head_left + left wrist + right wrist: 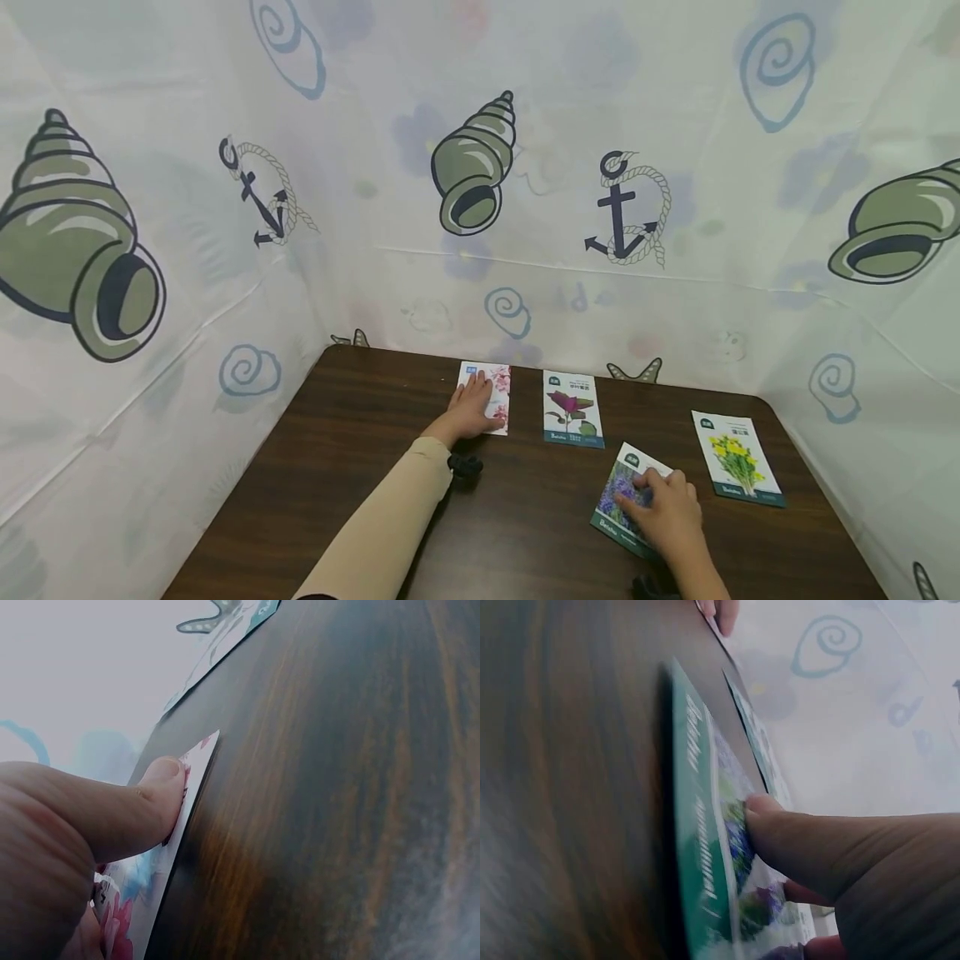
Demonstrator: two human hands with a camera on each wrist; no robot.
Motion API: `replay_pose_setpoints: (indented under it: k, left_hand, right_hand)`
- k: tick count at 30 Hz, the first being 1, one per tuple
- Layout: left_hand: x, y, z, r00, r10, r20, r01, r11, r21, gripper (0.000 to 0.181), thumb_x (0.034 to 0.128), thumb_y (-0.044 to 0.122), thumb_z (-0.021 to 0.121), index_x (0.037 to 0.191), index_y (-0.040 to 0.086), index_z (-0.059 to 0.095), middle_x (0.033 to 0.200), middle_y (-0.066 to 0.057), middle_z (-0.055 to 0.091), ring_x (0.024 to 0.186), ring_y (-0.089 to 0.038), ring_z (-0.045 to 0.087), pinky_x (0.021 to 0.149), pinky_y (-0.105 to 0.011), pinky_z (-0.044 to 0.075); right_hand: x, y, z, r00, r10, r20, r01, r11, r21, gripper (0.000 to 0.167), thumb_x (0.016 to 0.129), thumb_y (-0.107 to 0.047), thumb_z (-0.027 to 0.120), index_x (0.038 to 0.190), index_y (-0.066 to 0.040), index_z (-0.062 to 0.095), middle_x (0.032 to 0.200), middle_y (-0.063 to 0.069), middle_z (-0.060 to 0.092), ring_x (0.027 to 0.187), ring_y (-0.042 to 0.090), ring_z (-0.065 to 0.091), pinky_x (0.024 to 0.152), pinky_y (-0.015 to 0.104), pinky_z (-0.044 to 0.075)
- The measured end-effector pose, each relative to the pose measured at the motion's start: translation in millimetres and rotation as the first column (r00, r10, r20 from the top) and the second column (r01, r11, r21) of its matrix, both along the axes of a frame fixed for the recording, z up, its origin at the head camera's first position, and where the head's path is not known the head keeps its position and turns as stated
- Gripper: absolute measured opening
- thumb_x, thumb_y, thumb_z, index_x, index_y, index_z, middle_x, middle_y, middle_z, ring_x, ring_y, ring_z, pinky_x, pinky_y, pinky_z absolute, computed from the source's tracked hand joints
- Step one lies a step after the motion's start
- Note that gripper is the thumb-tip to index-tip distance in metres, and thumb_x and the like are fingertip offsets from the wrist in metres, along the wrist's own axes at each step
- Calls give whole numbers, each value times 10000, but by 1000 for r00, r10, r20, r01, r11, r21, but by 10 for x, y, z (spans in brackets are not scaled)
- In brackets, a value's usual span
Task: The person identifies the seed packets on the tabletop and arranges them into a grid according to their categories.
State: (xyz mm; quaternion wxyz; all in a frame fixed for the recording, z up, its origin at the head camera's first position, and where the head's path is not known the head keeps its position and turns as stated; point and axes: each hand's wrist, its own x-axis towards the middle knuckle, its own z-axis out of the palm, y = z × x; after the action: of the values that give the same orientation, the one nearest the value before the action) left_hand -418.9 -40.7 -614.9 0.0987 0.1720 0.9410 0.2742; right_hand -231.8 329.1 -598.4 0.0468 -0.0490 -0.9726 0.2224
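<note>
My left hand (472,411) lies with its fingers stretched over a white seed packet with pink blossoms (498,404) at the table's far edge. In the left wrist view its thumb (161,799) rests along that packet's edge. Nearer the front, my right hand (667,512) holds a green-banded seed packet with purple flower spikes (618,492), which sits at a slant. The right wrist view shows the thumb (769,825) on the packet's printed face and curled fingertips close by; what lies under the hand is hidden.
Between the hands, toward the back, lies a packet with a magenta flower (572,408). A packet with yellow flowers (738,458) lies at the right. The dark wooden table (360,433) meets a printed cloth wall (375,167) at the back and both sides.
</note>
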Motion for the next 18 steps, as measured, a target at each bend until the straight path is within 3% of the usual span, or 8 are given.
replay_pose_setpoints:
  k: [9, 18]
  left_hand:
    - [-25, 5, 9, 1000, 5, 3, -5, 1000, 8, 1044, 997, 432, 779, 1750, 40, 171, 1846, -159, -21, 1727, -334, -66, 1390, -557, -44]
    - [59, 13, 116, 1000, -1, 21, 1, 1000, 7, 1011, 1010, 358, 766, 1741, 3, 164, 1842, -190, -23, 1724, -356, -72, 1387, -561, -54]
  right_hand:
    - [66, -185, -2, 998, 51, -30, -50, 998, 38, 466, 829, -534, 922, 1012, -171, 693, 992, 117, 506, 894, 311, 465, 720, 471, 398]
    - [148, -577, -24, 991, 121, -52, -118, 992, 42, 462, 783, -561, 947, 964, -227, 683, 938, 42, 460, 873, 243, 401, 744, 401, 339]
